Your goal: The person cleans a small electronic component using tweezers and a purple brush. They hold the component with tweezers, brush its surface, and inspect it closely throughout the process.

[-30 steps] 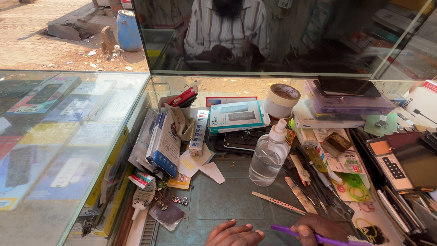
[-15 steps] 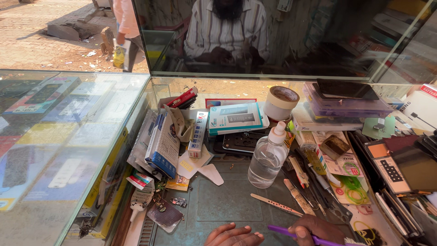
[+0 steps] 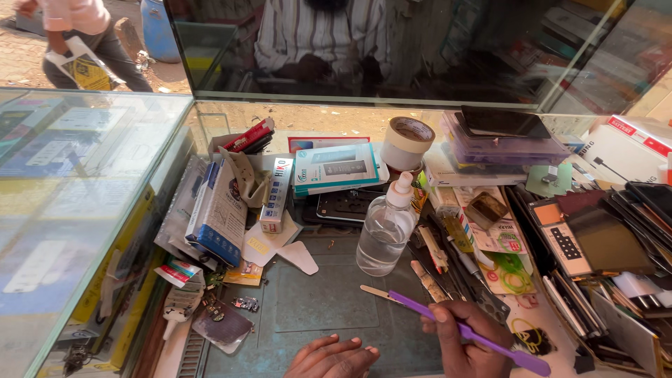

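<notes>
Since the earlier frames, both hands have risen further into view at the bottom edge, and a passer-by has walked in behind the glass at top left. The right hand (image 3: 467,334) pinches a purple tool (image 3: 465,334), whose flat tip points up-left over the grey work mat (image 3: 322,301). The left hand (image 3: 333,357) rests on the mat, fingers loosely curled, holding nothing. A clear bottle (image 3: 384,234) stands upright just beyond the tool's tip, beside a tape roll (image 3: 408,142) farther back.

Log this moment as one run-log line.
right hand: holds purple tool | left hand: empty, on mat | clear bottle: upright
</notes>
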Motion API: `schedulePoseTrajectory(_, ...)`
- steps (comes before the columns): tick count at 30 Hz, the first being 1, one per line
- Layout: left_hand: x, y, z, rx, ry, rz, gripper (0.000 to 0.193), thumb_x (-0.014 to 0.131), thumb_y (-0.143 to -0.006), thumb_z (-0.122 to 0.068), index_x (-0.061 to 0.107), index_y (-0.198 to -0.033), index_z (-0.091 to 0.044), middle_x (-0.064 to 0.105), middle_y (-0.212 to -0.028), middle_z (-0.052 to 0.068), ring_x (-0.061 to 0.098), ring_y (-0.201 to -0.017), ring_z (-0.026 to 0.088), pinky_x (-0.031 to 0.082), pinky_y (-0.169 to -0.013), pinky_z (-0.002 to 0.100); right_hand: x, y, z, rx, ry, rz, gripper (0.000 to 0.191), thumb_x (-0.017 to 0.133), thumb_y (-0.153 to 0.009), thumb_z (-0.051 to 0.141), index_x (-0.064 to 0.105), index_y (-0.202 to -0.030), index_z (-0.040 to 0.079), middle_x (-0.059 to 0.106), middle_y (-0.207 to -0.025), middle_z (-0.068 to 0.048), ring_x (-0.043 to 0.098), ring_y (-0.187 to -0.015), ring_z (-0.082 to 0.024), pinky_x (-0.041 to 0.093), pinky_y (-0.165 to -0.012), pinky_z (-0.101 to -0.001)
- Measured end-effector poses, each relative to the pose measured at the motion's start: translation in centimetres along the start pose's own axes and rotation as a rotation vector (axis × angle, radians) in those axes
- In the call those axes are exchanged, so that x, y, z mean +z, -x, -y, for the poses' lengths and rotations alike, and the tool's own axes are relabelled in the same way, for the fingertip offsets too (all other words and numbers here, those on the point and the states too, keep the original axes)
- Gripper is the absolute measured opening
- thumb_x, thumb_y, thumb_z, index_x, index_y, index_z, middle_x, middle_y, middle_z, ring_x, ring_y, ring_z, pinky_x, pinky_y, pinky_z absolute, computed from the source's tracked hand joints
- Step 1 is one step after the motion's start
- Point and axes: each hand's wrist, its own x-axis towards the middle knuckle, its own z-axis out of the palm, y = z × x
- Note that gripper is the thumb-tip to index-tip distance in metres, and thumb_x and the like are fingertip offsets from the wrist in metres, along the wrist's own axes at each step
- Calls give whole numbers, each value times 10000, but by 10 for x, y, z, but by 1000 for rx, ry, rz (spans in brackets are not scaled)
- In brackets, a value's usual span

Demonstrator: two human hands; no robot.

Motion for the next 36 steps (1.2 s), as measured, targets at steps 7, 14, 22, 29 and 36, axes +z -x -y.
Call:
schedulePoseTrajectory(7,-3,-2,-5,-24,16,50,235,840,-842,-269,782,-1070,-255,823,-978,-106,776,-1028,103,582,-941,380,9,-7,13,103,82,43,211,688,-918,207,746,-873,9,776,-661,-86,767,-586,-141,608,-563,-289)
schedulePoseTrajectory(14,9,1,4,-5,-4,-2,226,829,-850,-325,790,-1067,-273,821,-950,-128,779,-997,88,589,-929,368,11,-15,9,176,159,102,228,685,-907,233,751,-858,20,744,-667,-85,768,-549,-143,594,-535,-302)
schedulePoseTrajectory(22,18,6,6,-5,-41,-56,241,832,-851,-358,790,-1075,-280,814,-909,-145,781,-974,66,597,-918,354,8,-5,9,43,48,-34,160,675,-928,159,745,-903,17,771,-694,-97,767,-604,-141,600,-570,-285)
schedulePoseTrajectory(29,10,6,4,-21,26,23,253,834,-850,-281,766,-1091,-254,815,-969,-116,781,-1013,98,582,-961,391,8,-11,10,88,179,94,174,697,-906,172,751,-854,15,734,-671,-91,777,-576,-140,598,-561,-295)
schedulePoseTrajectory(36,10,5,3,7,30,-25,263,838,-846,-272,775,-1100,-250,810,-961,-120,777,-1010,85,590,-958,374,8,-7,10,13,98,8,187,702,-903,206,755,-874,29,758,-671,-73,766,-575,-123,599,-547,-282)
